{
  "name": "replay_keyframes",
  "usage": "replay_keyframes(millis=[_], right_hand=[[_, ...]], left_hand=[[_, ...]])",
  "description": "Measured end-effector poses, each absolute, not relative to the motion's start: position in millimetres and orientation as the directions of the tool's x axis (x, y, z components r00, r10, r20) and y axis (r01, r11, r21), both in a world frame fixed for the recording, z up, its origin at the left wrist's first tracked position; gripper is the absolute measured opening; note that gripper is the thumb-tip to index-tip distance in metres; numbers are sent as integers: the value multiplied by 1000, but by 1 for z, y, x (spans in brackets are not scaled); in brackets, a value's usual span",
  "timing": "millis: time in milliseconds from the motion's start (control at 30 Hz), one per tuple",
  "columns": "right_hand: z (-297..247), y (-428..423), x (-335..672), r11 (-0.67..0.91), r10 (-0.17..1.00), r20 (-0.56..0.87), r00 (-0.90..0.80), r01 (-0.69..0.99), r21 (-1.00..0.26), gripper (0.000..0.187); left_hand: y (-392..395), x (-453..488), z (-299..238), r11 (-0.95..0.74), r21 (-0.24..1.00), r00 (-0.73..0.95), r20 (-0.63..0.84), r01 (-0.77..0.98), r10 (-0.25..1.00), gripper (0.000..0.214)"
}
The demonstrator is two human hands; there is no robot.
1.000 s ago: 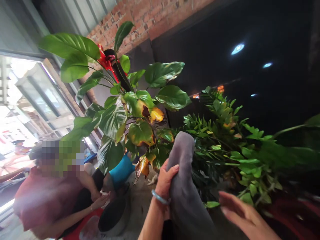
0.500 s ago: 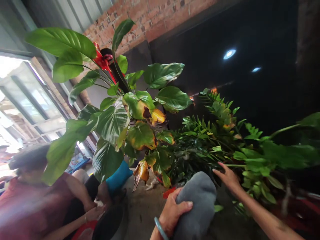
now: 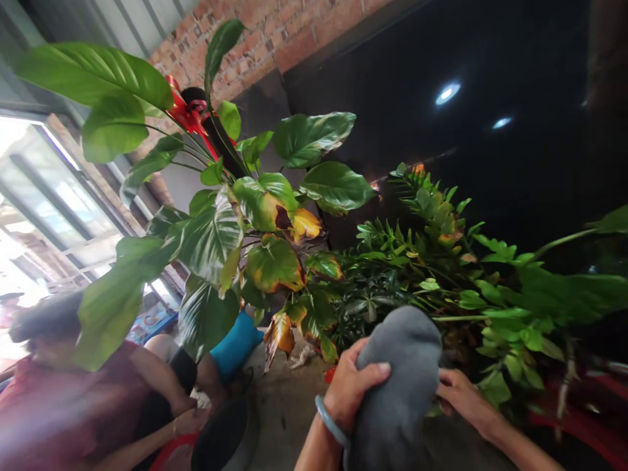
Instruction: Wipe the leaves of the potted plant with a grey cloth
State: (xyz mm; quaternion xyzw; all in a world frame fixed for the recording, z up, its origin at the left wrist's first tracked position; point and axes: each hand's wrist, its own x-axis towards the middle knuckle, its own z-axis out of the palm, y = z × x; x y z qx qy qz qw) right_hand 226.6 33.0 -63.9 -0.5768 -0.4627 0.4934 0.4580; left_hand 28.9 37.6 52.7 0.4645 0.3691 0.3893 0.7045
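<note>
A grey, soft, rounded stuffed fabric piece [image 3: 405,373] is held up low in the middle of the head view. My left hand [image 3: 354,383] is wrapped round its left side, thumb pressed on the front; a pale bangle circles that wrist. At the fabric's right edge is my right hand [image 3: 464,398], its fingers pinched together. Whatever lies between those fingertips is too small or hidden to make out, and part of them passes behind the fabric's edge.
A large leafy potted plant [image 3: 210,235] with a red bow spreads ahead; bushier plants [image 3: 432,261] stand at right. On the left a person in a red shirt [image 3: 93,399] sits by a black bucket [image 3: 220,432]. Behind is a dark glossy panel [image 3: 490,78].
My right hand has come in from the right, its outstretched fingers now pinched at the grey fabric's edge. My left hand and the fabric have risen slightly and moved right in view.
</note>
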Motion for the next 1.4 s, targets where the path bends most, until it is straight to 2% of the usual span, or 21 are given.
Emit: replay_keyframes(millis=[100,200,267,333,400,500,567,633,700,767,867,933,1067,1133,1200,1300,1333,1400], right_hand=[[-59,35,215,-125,992,-126,-28,37,-992,21],[-58,38,206,-111,985,-109,-137,-7,-994,22],[-62,39,205,-128,980,-124,-153,-18,-992,19],[-68,39,208,-147,981,-144,-128,-17,-989,15],[-71,39,213,-166,983,-164,-79,-13,-986,17],[-66,40,219,-188,982,-188,-5,-34,-982,19],[-58,42,222,-194,980,-196,21,-71,-978,24],[-52,44,225,-210,975,-217,55,-112,-971,29],[-49,47,228,-220,967,-236,100,-150,-964,32],[-51,49,231,-217,959,-243,143,-173,-961,33],[-55,50,234,-211,961,-233,149,-153,-966,32],[-54,50,235,-216,958,-238,160,-141,-966,31],[-50,48,233,-211,960,-228,161,-119,-970,29],[-50,49,235,-193,968,-210,140,-125,-973,28],[-52,50,238,-203,968,-218,120,-131,-970,27],[-57,51,243,-236,966,-245,77,-117,-965,23],[-57,51,244,-228,969,-237,69,-117,-967,22],[-56,49,245,-200,974,-211,81,-126,-972,20]], left_hand=[[48,43,72,180,951,313,-97,-250,945,66],[51,49,62,139,966,216,-91,-219,972,63],[47,43,47,169,982,247,-144,-86,958,57],[42,32,38,217,971,351,-240,103,905,50],[39,20,42,230,954,432,-293,193,853,51],[45,15,68,180,984,418,-169,14,892,63],[56,21,81,89,990,306,-51,-112,951,65],[66,30,79,27,990,202,1,-136,979,59],[70,34,63,51,996,201,-36,-75,979,50],[69,33,47,135,989,301,-146,56,942,45],[64,26,51,183,973,414,-226,141,882,50],[65,27,73,126,991,405,-134,47,905,55],[78,47,100,-63,985,184,92,-160,979,54],[81,55,87,-9,988,158,33,-152,987,51],[75,56,62,177,982,252,-156,-62,955,49],[58,45,35,421,904,407,-413,74,815,50],[53,41,35,452,889,439,-437,74,785,51],[50,38,48,436,900,472,-384,-2,794,54]])
